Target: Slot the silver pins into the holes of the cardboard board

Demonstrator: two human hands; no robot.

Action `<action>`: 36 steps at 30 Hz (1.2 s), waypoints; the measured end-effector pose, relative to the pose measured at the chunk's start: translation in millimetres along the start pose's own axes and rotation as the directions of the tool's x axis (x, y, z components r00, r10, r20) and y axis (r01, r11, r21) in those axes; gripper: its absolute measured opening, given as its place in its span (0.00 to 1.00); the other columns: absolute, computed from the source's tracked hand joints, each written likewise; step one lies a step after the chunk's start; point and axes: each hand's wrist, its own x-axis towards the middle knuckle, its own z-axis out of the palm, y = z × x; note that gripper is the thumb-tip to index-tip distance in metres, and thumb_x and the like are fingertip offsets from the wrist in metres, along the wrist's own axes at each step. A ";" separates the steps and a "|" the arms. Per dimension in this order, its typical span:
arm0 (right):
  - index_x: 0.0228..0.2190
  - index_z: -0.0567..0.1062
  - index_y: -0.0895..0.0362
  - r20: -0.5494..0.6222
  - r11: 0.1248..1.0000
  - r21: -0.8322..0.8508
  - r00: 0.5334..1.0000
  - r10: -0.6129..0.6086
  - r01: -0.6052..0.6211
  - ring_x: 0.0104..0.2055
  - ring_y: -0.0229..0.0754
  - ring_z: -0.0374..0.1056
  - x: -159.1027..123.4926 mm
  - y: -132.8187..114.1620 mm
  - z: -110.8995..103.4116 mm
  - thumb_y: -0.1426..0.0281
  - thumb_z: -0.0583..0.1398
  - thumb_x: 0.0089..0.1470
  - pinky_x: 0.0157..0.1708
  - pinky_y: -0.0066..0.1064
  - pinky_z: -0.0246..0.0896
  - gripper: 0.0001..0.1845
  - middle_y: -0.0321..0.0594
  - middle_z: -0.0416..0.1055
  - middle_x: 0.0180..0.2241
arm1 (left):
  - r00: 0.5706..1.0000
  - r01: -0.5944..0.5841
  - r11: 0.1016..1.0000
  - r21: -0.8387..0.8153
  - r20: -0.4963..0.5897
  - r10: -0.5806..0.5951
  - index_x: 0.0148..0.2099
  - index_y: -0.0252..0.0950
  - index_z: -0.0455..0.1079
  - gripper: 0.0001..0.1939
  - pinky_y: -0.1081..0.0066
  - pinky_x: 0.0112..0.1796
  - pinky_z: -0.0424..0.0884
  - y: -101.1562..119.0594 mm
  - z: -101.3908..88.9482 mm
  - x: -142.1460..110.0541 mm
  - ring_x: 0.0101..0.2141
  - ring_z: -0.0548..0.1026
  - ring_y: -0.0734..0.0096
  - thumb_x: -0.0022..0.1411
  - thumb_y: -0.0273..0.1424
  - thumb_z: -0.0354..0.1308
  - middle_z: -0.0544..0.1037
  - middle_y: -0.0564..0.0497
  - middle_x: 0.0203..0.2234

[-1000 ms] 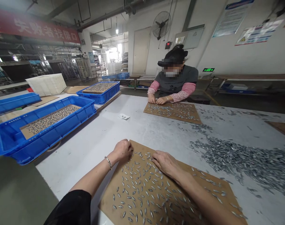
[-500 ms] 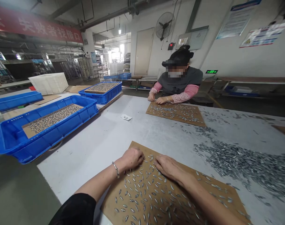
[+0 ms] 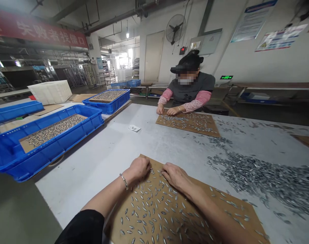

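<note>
Head cam: L hand [image 3: 141, 168] & R hand [image 3: 175, 174], fingers curled, are at far end of cardboard sheet [image 3: 115, 220] on table [image 3: 93, 169]; can't tell if either pinches a pc. Spindle-shaped metal pcs [image 3: 122, 232] dot sheet; pile [image 3: 266, 176] of similar to R.

Slim silvery pieces [image 3: 163, 213] (metal, seemingly) across brown cardboard [image 3: 156, 164].
</note>
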 end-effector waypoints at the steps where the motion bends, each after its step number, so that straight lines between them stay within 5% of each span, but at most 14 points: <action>1: 0.38 0.75 0.54 0.006 1.000 -0.003 1.000 -0.003 0.003 0.42 0.44 0.71 3.3 -3.1 -0.4 0.71 0.54 0.67 0.39 0.31 0.54 0.10 0.42 0.75 0.40 | 0.999 0.034 0.999 -0.008 -0.019 -0.034 0.45 0.31 0.78 0.12 0.67 0.41 0.73 -6.6 -3.7 0.3 0.41 0.80 0.59 0.70 0.28 0.53 0.80 0.37 0.45; 8: 0.39 0.77 0.54 0.024 0.999 0.003 0.999 -0.046 0.046 0.42 0.43 0.70 25.5 -25.5 4.8 0.72 0.54 0.67 0.38 0.31 0.53 0.11 0.42 0.74 0.40 | 0.996 0.089 0.995 -0.042 -0.027 -0.090 0.40 0.30 0.79 0.11 0.69 0.38 0.72 -27.5 -10.8 -3.7 0.38 0.80 0.60 0.67 0.25 0.55 0.82 0.39 0.40; 15: 0.37 0.76 0.56 0.113 1.000 -0.004 0.994 0.007 -0.007 0.43 0.46 0.72 44.9 -27.8 5.0 0.68 0.51 0.70 0.39 0.32 0.55 0.14 0.46 0.76 0.41 | 0.998 -0.062 0.995 -0.077 0.029 0.064 0.40 0.35 0.79 0.10 0.70 0.42 0.74 -10.8 1.3 0.0 0.40 0.80 0.62 0.69 0.27 0.56 0.83 0.45 0.39; 25: 0.41 0.75 0.56 0.110 0.994 -0.086 0.992 -0.060 0.069 0.44 0.48 0.73 44.8 -13.8 14.7 0.68 0.51 0.70 0.39 0.33 0.55 0.14 0.48 0.76 0.42 | 0.985 -0.153 0.982 0.109 0.099 0.142 0.45 0.29 0.77 0.12 0.62 0.50 0.74 8.0 11.3 8.1 0.48 0.78 0.53 0.70 0.22 0.52 0.81 0.36 0.44; 31: 0.40 0.78 0.55 0.037 0.997 -0.039 0.998 -0.059 0.061 0.45 0.45 0.72 36.5 -15.2 4.3 0.69 0.53 0.69 0.42 0.32 0.57 0.13 0.45 0.75 0.43 | 0.989 -0.062 0.996 0.057 0.140 0.053 0.46 0.28 0.78 0.11 0.63 0.49 0.75 10.8 1.5 -1.6 0.48 0.79 0.52 0.67 0.23 0.55 0.80 0.34 0.46; 36: 0.34 0.77 0.54 0.100 0.993 0.011 0.988 -0.119 0.118 0.44 0.44 0.71 33.9 -21.7 -2.9 0.73 0.54 0.65 0.41 0.31 0.57 0.12 0.41 0.75 0.39 | 0.986 0.008 1.000 0.027 0.169 -0.012 0.40 0.30 0.80 0.09 0.65 0.41 0.76 10.5 6.6 0.3 0.42 0.81 0.52 0.65 0.24 0.58 0.82 0.36 0.40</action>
